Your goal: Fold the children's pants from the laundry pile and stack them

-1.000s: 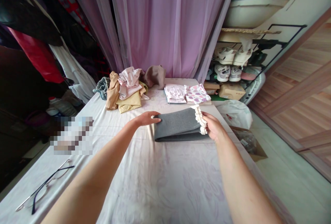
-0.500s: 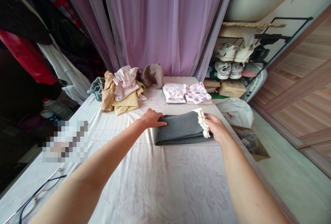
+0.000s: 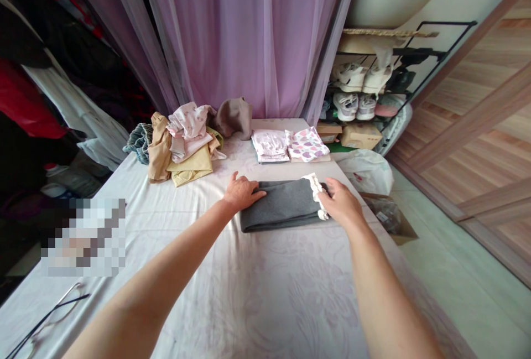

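Observation:
A folded dark grey garment [image 3: 282, 204] with a white ruffled trim [image 3: 317, 196] at its right end lies across the bed. My left hand [image 3: 243, 192] rests at its left end, fingers apart, with the thumb touching the cloth. At the ruffled end, my right hand [image 3: 342, 199] has its thumb over the trim and its fingers around the edge; part of the grip is hidden. Just beyond lie two folded piles, one topped by a pale pink garment [image 3: 270, 145], the other by a heart-patterned cloth [image 3: 307, 144].
Loose clothes, including a yellow garment [image 3: 191, 170], a tan one [image 3: 159, 151] and a brown one [image 3: 235, 118], are heaped at the back left. Glasses [image 3: 53, 312] lie at the near left of the bed [image 3: 232, 292]. A shoe rack [image 3: 443, 55] stands at the right.
The view has shifted slightly to the right. My right hand has turned more palm-down over the ruffled end. My left hand stays at the left end of the grey garment.

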A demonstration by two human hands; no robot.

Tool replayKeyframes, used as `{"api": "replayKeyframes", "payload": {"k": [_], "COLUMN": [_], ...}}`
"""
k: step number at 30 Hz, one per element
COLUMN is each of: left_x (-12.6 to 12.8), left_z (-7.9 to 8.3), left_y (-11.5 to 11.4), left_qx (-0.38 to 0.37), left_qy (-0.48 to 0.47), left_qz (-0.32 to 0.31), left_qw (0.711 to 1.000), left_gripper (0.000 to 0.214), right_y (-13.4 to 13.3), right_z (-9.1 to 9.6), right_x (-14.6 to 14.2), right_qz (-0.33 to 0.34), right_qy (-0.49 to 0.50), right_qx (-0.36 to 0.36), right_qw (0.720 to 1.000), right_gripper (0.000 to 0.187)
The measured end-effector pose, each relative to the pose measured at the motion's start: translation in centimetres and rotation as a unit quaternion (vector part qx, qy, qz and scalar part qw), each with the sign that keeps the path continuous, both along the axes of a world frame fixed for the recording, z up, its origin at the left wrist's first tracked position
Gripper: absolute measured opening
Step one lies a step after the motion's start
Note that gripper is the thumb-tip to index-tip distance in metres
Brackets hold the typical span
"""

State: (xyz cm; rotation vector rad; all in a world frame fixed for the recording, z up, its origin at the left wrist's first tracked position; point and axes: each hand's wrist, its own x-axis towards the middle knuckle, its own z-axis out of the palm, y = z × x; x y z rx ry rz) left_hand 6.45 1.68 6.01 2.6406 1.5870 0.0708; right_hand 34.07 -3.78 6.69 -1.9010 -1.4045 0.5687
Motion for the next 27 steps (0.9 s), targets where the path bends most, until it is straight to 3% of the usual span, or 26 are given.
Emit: {"api": "replayKeyframes", "payload": {"k": [3, 5, 9, 13, 18, 27], "left_x": [0.1, 0.1, 0.0, 0.0, 0.0, 0.0], "left_z": [-0.3, -0.4, -0.3, -0.4, -0.7, -0.8], "left_y": [0.3, 0.4, 0.4, 0.3, 0.3, 0.0], "left_qx": [-0.028, -0.042, -0.060, -0.066, -0.061, -0.058], "left_qy": [-0.002, -0.002, -0.004, -0.010, -0.009, -0.022], "left_qz": [0.009, 0.012, 0.015, 0.023, 0.024, 0.028], "left_qw": [1.000, 0.999, 0.998, 0.998, 0.998, 0.998], "left_gripper": [0.047, 0.046, 0.046, 0.046, 0.044, 0.047], "right_y": [-0.4, 0.2, 3.1, 5.2, 5.6, 6.4], "right_z": [1.4, 2.1, 3.2, 4.2, 4.4, 5.7], "right_x": [-2.4, -4.2, -6.3, -6.3, -5.8, -4.8], "right_qz": [0.062, 0.141, 0.250, 0.274, 0.257, 0.261], "right_qy": [-0.211, -0.285, -0.399, -0.453, -0.460, -0.454], "right_qx": [0.117, 0.133, 0.018, -0.144, -0.215, -0.280], "right_qw": [0.968, 0.939, 0.882, 0.836, 0.822, 0.805], "right_gripper": [0.042, 0.033, 0.027, 0.026, 0.027, 0.054]}}
